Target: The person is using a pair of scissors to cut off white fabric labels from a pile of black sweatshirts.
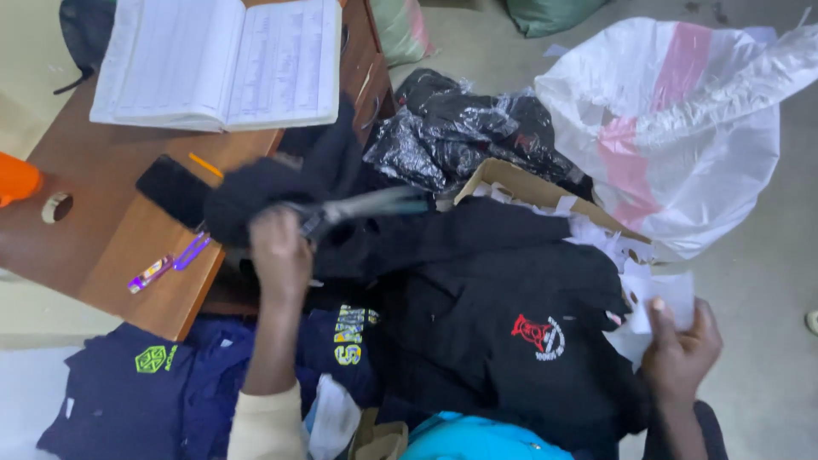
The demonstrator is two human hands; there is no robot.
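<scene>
My left hand (279,254) grips the handles of a pair of scissors (362,207), whose blurred blades point right over a heap of black clothes. A black garment (503,315) with a red and white emblem lies across my lap in the middle. At the right, my right hand (682,345) holds a small white paper tag (669,298) beside the garment's edge. Navy garments (128,383) with yellow-green prints lie at the lower left.
A brown wooden desk (94,230) at the left carries an open ledger (221,60), a black phone (173,189), a purple pen (166,264) and an orange object (15,177). A cardboard box (537,192) with paper scraps, black plastic bags (460,128) and a large white-and-pink plastic bag (682,128) lie on the floor.
</scene>
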